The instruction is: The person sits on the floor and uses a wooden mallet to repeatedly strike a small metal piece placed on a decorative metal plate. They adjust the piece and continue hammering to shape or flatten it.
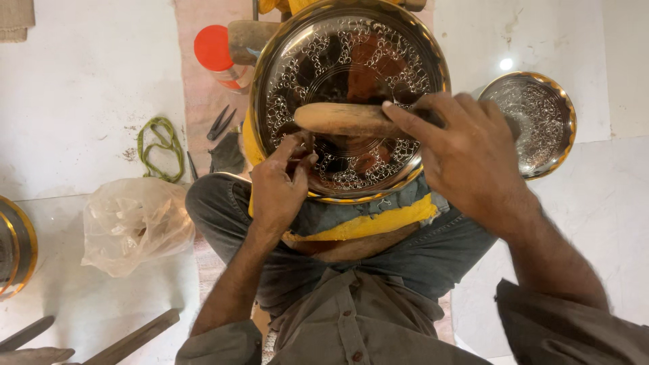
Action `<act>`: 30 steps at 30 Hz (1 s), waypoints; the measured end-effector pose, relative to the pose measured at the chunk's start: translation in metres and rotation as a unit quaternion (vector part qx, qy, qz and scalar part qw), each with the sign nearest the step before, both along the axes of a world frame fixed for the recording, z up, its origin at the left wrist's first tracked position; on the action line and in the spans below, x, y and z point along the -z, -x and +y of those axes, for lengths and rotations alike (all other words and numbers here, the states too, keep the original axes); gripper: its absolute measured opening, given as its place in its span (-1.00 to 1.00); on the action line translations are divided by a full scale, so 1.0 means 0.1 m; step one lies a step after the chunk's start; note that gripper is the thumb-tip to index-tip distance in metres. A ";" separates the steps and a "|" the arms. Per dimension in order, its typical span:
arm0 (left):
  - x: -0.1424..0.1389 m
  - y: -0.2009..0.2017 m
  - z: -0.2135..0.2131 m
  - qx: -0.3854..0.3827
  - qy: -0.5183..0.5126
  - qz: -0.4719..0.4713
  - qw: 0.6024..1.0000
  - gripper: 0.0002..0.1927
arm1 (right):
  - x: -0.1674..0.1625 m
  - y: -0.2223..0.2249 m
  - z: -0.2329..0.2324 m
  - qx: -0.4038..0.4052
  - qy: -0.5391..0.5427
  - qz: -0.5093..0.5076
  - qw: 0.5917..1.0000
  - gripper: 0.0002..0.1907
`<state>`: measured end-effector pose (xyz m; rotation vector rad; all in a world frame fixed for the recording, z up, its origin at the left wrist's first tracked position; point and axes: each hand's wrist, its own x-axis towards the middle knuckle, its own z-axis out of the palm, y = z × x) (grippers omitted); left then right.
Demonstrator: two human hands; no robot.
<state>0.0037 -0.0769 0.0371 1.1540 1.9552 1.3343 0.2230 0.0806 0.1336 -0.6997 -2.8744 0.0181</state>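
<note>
- Step in hand, as I judge it: chasing/engraving work on the big round metal plate (348,101), mid-pattern, tool set against the surface and mallet poised over it.
- Plate is shiny, gold-rimmed, covered in looped engraved ornament; it sits propped on the person's lap over a yellow pad (378,222), tilted toward the camera.
- Left hand (278,189) is at the plate's lower-left rim, fingers pinched together around a thin tool (309,143); the tip seems to touch the plate face, but it is too small to be sure.
- Right hand (473,159) is closed around a wooden mallet (341,118), which lies across the plate's middle, head pointing left, just above the left hand's tool.
- Hands are apart, left low-left, right on the right side of the plate; the mallet bridges the gap between them.
- Next move likely calls for: keeping the thin tool steady and upright on the pattern line and a short, controlled tap on its top, without the plate sliding on the pad.
- Nearby: a second smaller engraved plate (534,122) on the floor to the right, well apart from the hands.
- Left side of the floor: red-capped container (215,51), dark pliers (220,123), green cord (161,145), crumpled plastic bag (132,223).
- Another gold-rimmed plate edge (17,247) at far left, cropped.
</note>
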 end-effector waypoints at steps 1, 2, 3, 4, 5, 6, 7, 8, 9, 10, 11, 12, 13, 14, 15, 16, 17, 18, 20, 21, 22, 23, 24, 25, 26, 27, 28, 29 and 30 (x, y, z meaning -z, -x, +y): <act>0.01 -0.02 0.00 -0.006 -0.016 -0.002 1.000 -0.68 | -0.02 0.03 0.00 -0.005 -0.031 -0.016 0.999 -0.38; 0.01 -0.03 0.00 -0.012 -0.033 -0.004 0.999 -0.66 | -0.03 0.07 -0.01 -0.005 -0.006 0.017 1.000 -0.39; 0.02 -0.05 -0.01 -0.017 -0.050 -0.007 0.999 -0.65 | -0.03 0.10 -0.03 -0.006 0.019 0.049 0.999 -0.39; 0.02 -0.07 -0.02 -0.025 -0.035 -0.005 0.999 -0.65 | -0.02 0.12 -0.05 -0.007 0.046 0.079 0.996 -0.40; 0.02 -0.09 -0.04 -0.034 -0.020 -0.002 0.999 -0.66 | -0.02 0.15 -0.07 -0.011 0.024 0.079 0.997 -0.43; 0.02 -0.10 -0.05 -0.042 -0.007 0.002 0.999 -0.66 | -0.01 0.16 -0.09 -0.014 0.000 0.080 0.997 -0.46; 0.02 -0.11 -0.05 -0.046 -0.011 0.003 0.999 -0.65 | -0.01 0.16 -0.10 -0.017 -0.024 0.081 0.996 -0.50; 0.02 -0.13 -0.05 -0.052 -0.015 0.002 0.999 -0.65 | -0.01 0.15 -0.11 -0.015 -0.003 0.078 0.997 -0.47; 0.02 -0.13 -0.06 -0.057 -0.016 0.001 0.998 -0.64 | -0.03 0.11 -0.13 -0.012 0.020 0.075 0.997 -0.45; 0.02 -0.14 -0.06 -0.053 -0.016 -0.002 0.998 -0.65 | -0.04 0.06 -0.14 -0.010 0.042 0.072 0.996 -0.43; 0.03 -0.14 -0.06 -0.050 -0.017 -0.005 0.999 -0.66 | -0.04 0.03 -0.15 -0.008 0.014 0.044 0.999 -0.41; 0.03 -0.12 -0.05 -0.045 -0.020 -0.006 0.999 -0.67 | -0.04 0.00 -0.17 -0.004 -0.016 0.017 1.000 -0.39; 0.02 -0.11 -0.04 -0.038 -0.028 -0.006 0.999 -0.65 | -0.02 -0.03 -0.18 0.003 -0.048 -0.009 0.999 -0.37; 0.02 -0.08 -0.01 -0.031 -0.039 -0.008 0.999 -0.63 | 0.01 -0.05 -0.18 0.018 -0.024 0.018 0.999 -0.36; 0.02 -0.07 -0.02 -0.026 -0.045 -0.011 0.999 -0.60 | 0.05 -0.08 -0.20 0.031 0.004 0.042 0.999 -0.34; 0.01 -0.04 -0.02 0.013 -0.038 -0.008 0.999 -0.61 | 0.09 -0.11 -0.23 0.045 0.036 0.064 0.996 -0.33; 0.00 0.02 0.00 0.051 -0.033 -0.004 0.998 -0.62 | 0.13 -0.14 -0.23 0.050 0.007 0.025 0.998 -0.33; -0.01 0.08 0.03 0.088 -0.031 0.002 0.996 -0.63 | 0.17 -0.17 -0.23 0.053 -0.026 -0.011 0.998 -0.34; -0.01 0.16 0.09 0.138 -0.020 0.049 0.989 -0.60 | 0.27 -0.22 -0.28 0.068 -0.015 -0.024 0.997 -0.34; -0.01 0.20 0.13 0.164 -0.019 0.074 0.983 -0.59 | 0.34 -0.22 -0.30 0.080 0.020 0.002 0.997 -0.34; -0.01 0.24 0.18 0.178 -0.024 0.066 0.981 -0.60 | 0.39 -0.22 -0.31 0.092 0.054 0.030 0.994 -0.35; -0.02 0.26 0.19 0.191 -0.025 0.055 0.980 -0.61 | 0.41 -0.26 -0.33 0.097 0.037 0.024 0.994 -0.33; -0.02 0.26 0.18 0.201 -0.023 0.041 0.978 -0.62 | 0.43 -0.29 -0.35 0.099 0.024 0.015 0.995 -0.32; -0.02 0.26 0.18 0.200 -0.008 0.032 0.979 -0.62 | 0.45 -0.31 -0.37 0.101 0.011 0.007 0.995 -0.31; -0.02 0.27 0.19 0.202 0.003 0.025 0.979 -0.61 | 0.47 -0.32 -0.38 0.106 0.027 0.023 0.994 -0.30; -0.02 0.27 0.19 0.205 0.014 0.018 0.979 -0.61 | 0.47 -0.33 -0.38 0.111 0.042 0.038 0.992 -0.29; -0.02 0.27 0.19 0.207 0.013 0.022 0.978 -0.63 | 0.47 -0.34 -0.39 0.116 0.060 0.051 0.990 -0.28; -0.02 0.27 0.19 0.208 0.011 0.026 0.978 -0.64 | 0.47 -0.35 -0.40 0.120 0.043 0.041 0.991 -0.29; -0.02 0.27 0.20 0.210 0.008 0.030 0.977 -0.65 | 0.46 -0.35 -0.41 0.126 0.025 0.031 0.991 -0.30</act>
